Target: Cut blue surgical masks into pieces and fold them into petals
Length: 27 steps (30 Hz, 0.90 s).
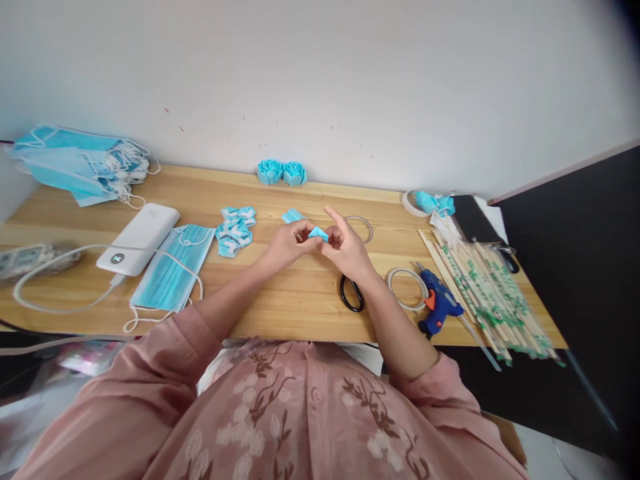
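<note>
One folded blue piece (pixel 319 233), pinched — left hand (pixel 286 247), right hand (pixel 350 253).

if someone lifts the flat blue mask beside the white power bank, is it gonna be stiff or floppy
Probably floppy: the blue mask looks like thin, pleated sheet. It should be light for its size, given that thinness. It may also drag the white cable that lies across it.

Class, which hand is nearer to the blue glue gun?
Right. The right hand is left of the glue gun, nearer the wall; the left hand is farther left.
</note>
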{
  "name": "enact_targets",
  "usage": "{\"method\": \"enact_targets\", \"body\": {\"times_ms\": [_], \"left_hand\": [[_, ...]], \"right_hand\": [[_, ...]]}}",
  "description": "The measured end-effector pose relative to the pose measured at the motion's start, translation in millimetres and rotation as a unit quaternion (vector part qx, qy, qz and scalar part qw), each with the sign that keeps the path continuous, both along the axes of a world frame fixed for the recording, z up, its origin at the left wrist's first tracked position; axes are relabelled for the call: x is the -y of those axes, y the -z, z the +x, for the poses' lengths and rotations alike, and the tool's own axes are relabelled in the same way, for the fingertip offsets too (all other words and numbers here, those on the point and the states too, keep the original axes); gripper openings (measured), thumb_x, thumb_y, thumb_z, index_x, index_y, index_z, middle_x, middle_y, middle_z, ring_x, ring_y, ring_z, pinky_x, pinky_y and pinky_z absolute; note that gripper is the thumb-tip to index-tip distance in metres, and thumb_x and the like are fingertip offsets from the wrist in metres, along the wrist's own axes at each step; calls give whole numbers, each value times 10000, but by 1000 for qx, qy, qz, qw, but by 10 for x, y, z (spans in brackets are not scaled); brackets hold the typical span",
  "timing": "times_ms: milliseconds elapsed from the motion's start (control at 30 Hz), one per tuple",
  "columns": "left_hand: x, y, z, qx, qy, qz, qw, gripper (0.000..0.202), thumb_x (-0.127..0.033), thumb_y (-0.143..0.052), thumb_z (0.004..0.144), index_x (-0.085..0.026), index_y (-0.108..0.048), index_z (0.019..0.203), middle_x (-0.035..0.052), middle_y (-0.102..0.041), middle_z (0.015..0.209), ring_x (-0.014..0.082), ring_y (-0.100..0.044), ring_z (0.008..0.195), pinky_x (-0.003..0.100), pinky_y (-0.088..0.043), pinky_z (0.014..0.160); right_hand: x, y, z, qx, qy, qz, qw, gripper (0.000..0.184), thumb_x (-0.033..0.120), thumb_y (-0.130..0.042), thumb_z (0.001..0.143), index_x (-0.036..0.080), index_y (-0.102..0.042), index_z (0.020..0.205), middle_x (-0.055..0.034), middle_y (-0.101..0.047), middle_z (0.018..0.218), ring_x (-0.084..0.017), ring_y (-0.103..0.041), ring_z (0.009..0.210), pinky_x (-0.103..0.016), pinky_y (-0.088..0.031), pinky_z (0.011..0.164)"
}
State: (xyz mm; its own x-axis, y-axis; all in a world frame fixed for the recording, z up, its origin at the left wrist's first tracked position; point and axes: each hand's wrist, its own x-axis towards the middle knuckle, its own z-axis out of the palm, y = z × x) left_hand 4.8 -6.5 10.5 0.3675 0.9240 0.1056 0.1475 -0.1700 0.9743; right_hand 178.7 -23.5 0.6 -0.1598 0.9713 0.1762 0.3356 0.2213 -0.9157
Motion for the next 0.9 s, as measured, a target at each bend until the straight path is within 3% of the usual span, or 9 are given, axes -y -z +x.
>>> {"method": "enact_targets", "body": {"times_ms": [133,267,567,700,900], "left_hand": [[-11,5,-4,-8,-3,-5,1000,216,-360,-639,774,-167,-572,704,-23,-522,657,101,-421,612,245,-324,585],[-21,7,1,8,-14,-30,999,215,-329,-610,810,-168,-546,683,-34,-480,618,87,-391,568,239,-307,554],[-36,20,7,102,5,-106,989,345,-485,-709,771,-165,-582,762,-30,-520,626,75,-470,534,225,-398,531],[-20,21,25,107,9,-105,989,339,-442,-782,693,-163,-608,774,-22,-556,677,70,-457,556,217,-400,524],[-16,78,20,113,-3,-99,989,259,-393,-733,732,-165,-612,746,-18,-564,681,75,-458,572,221,-385,541]], "right_hand": [[28,-44,-23,41,8,13,999,727,242,-649,799,267,-421,1489,41,-596,743,-130,-539,667,-281,-455,648],[19,-31,-35,15,7,0,1000,739,269,-648,793,252,-415,1494,44,-586,744,-121,-543,659,-273,-454,639],[-9,-6,-26,-43,23,-8,999,808,300,-671,807,298,-321,1535,38,-581,734,-140,-520,644,-291,-472,633],[-6,-26,-25,-54,23,-19,998,862,294,-686,802,306,-269,1557,33,-581,719,-147,-514,629,-292,-464,600],[18,-25,-43,-49,20,-19,998,821,262,-668,810,317,-308,1546,29,-605,749,-137,-541,639,-290,-487,625]]}}
